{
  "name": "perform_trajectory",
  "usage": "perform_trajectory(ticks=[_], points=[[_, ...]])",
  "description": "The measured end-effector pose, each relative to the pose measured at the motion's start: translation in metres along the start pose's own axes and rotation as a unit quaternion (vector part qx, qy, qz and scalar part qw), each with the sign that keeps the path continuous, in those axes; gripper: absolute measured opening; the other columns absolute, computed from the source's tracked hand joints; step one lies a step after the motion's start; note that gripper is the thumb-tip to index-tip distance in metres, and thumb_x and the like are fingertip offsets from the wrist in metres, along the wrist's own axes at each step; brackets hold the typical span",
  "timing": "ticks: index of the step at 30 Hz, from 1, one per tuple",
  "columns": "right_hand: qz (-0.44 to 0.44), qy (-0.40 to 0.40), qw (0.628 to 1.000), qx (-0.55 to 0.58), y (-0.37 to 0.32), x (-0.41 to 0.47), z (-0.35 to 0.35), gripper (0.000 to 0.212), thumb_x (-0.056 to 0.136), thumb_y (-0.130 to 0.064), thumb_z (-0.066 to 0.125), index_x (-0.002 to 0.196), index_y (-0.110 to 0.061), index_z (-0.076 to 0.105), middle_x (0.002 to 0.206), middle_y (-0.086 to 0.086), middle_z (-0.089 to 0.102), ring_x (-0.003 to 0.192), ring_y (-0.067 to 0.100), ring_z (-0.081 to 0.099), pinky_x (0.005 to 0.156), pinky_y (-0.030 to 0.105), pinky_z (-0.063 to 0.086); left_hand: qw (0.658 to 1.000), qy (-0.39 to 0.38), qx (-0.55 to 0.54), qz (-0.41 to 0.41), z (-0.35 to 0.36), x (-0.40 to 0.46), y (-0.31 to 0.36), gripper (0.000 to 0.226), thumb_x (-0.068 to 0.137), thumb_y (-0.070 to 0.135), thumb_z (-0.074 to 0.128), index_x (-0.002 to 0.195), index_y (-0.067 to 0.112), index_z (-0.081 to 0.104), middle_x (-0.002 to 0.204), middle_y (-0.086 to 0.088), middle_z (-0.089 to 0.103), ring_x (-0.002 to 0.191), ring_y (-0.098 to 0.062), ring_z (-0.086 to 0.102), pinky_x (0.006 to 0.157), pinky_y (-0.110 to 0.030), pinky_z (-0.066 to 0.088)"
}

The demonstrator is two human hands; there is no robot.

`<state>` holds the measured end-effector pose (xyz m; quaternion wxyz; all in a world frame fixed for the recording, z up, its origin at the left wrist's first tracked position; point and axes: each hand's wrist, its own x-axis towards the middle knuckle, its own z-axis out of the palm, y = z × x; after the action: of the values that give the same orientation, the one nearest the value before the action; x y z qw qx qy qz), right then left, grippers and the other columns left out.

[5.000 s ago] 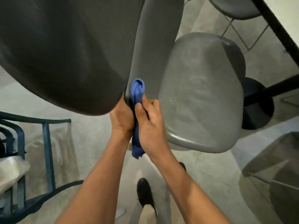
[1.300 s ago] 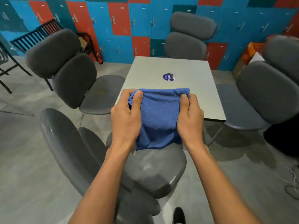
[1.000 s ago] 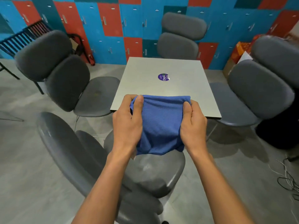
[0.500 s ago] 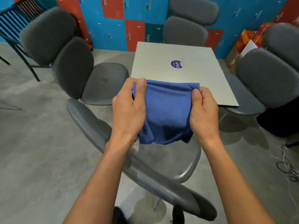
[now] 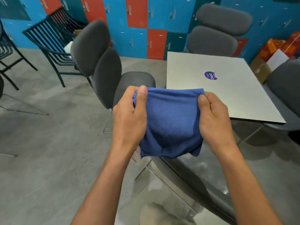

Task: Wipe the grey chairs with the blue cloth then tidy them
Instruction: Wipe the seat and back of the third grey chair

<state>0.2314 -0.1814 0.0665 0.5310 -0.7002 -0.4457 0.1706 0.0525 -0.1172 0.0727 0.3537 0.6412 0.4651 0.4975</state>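
Note:
I hold the blue cloth (image 5: pixel 170 122) stretched between both hands at chest height. My left hand (image 5: pixel 129 117) grips its left edge, thumb on top. My right hand (image 5: pixel 214 120) pinches its right edge with the thumb pressed on the fabric. A grey chair (image 5: pixel 103 62) with a two-pad back stands just beyond the cloth on the left, beside the table. Another grey chair (image 5: pixel 217 31) stands at the table's far side. A third grey chair (image 5: pixel 285 85) shows at the right edge. The shiny grey back of the nearest chair (image 5: pixel 191 179) runs below my hands, blurred.
A square grey table (image 5: pixel 215 88) with a purple round sticker (image 5: pixel 210 75) stands to the right. Blue and red lockers (image 5: pixel 138 21) line the far wall. Dark metal slatted chairs (image 5: pixel 47 39) stand at the back left, cardboard boxes (image 5: pixel 266 62) at the right. Grey concrete floor spreads left.
The view has swung left and the nearest chair's back has slid lower right. Both hands keep hold of the cloth, which now hangs more bunched.

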Motion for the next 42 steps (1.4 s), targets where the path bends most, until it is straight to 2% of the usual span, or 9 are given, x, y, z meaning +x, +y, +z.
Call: perform_trajectory(ticks=[3,9,12,20,25,31,33,38,42], points=[[0.026,-0.015,1.000,0.006,0.001,0.013,0.042,0.027,0.108,-0.028,0.039,0.090,-0.022,0.059,0.077,-0.014,0.056,0.069,0.002,0.046,0.066,0.024,0.038,1.000,0.007,0.019,-0.011,-0.019,0.025,-0.026,0.033,0.109,0.038,0.047,0.080,0.025,0.054,0.062,0.018,0.047,0.062,-0.006,0.041,0.059,-0.019,0.034],[0.044,-0.036,0.998,-0.022,0.005,0.054,0.123,0.022,0.108,-0.028,0.039,0.102,-0.024,0.060,0.087,-0.010,0.062,0.076,-0.003,0.053,0.063,0.010,0.039,0.999,0.002,0.029,-0.038,-0.048,0.089,-0.084,0.034,0.108,0.040,0.047,0.081,0.022,0.055,0.063,0.017,0.046,0.061,-0.006,0.040,0.056,-0.018,0.035],[0.054,-0.038,0.997,-0.039,0.004,0.083,0.159,0.021,0.108,-0.028,0.038,0.100,-0.027,0.058,0.085,-0.011,0.060,0.073,-0.010,0.052,0.061,0.007,0.038,0.998,-0.015,0.032,-0.046,-0.055,0.132,-0.107,0.033,0.108,0.041,0.046,0.082,0.022,0.056,0.063,0.018,0.047,0.061,-0.006,0.043,0.057,-0.016,0.037],[0.065,-0.080,0.991,-0.079,0.007,0.162,0.248,0.021,0.109,-0.027,0.036,0.095,-0.025,0.051,0.083,-0.011,0.056,0.071,-0.011,0.050,0.061,0.006,0.037,0.995,-0.038,0.029,-0.090,-0.066,0.236,-0.168,0.033,0.109,0.040,0.046,0.080,0.025,0.053,0.064,0.019,0.049,0.062,-0.004,0.044,0.058,-0.016,0.038],[0.103,-0.112,0.983,-0.105,0.038,0.202,0.294,0.019,0.110,-0.029,0.035,0.103,-0.027,0.053,0.085,-0.007,0.059,0.075,0.003,0.055,0.062,0.008,0.039,0.989,-0.060,0.037,-0.129,-0.056,0.279,-0.225,0.033,0.109,0.042,0.045,0.084,0.022,0.055,0.067,0.013,0.050,0.065,-0.006,0.046,0.060,-0.024,0.039],[0.161,-0.123,0.974,-0.097,0.078,0.239,0.346,0.023,0.109,-0.027,0.037,0.109,-0.022,0.059,0.087,-0.002,0.066,0.075,0.006,0.060,0.061,0.011,0.043,0.978,-0.108,0.047,-0.172,-0.041,0.331,-0.293,0.031,0.108,0.049,0.043,0.086,0.031,0.056,0.077,0.014,0.060,0.072,-0.011,0.058,0.066,-0.037,0.050],[0.183,-0.109,0.973,-0.093,0.092,0.251,0.364,0.023,0.109,-0.027,0.038,0.108,-0.022,0.059,0.088,-0.004,0.066,0.075,0.003,0.060,0.062,0.010,0.042,0.974,-0.126,0.046,-0.182,-0.035,0.352,-0.313,0.029,0.108,0.048,0.044,0.087,0.032,0.056,0.081,0.014,0.062,0.076,-0.011,0.060,0.068,-0.036,0.052],[0.225,-0.090,0.964,-0.110,0.119,0.294,0.411,0.026,0.110,-0.032,0.035,0.114,-0.020,0.057,0.094,0.001,0.066,0.085,0.013,0.064,0.069,0.023,0.047,0.969,-0.139,0.070,-0.193,-0.018,0.408,-0.355,0.027,0.107,0.048,0.044,0.093,0.030,0.059,0.077,0.015,0.063,0.078,-0.003,0.061,0.065,-0.028,0.045],[0.245,-0.082,0.961,-0.098,0.140,0.328,0.442,0.024,0.110,-0.031,0.036,0.114,-0.019,0.057,0.095,0.003,0.067,0.085,0.015,0.065,0.073,0.032,0.053,0.961,-0.149,0.104,-0.207,-0.005,0.445,-0.389,0.026,0.107,0.050,0.043,0.101,0.032,0.060,0.086,0.017,0.066,0.084,-0.003,0.064,0.076,-0.035,0.055]])
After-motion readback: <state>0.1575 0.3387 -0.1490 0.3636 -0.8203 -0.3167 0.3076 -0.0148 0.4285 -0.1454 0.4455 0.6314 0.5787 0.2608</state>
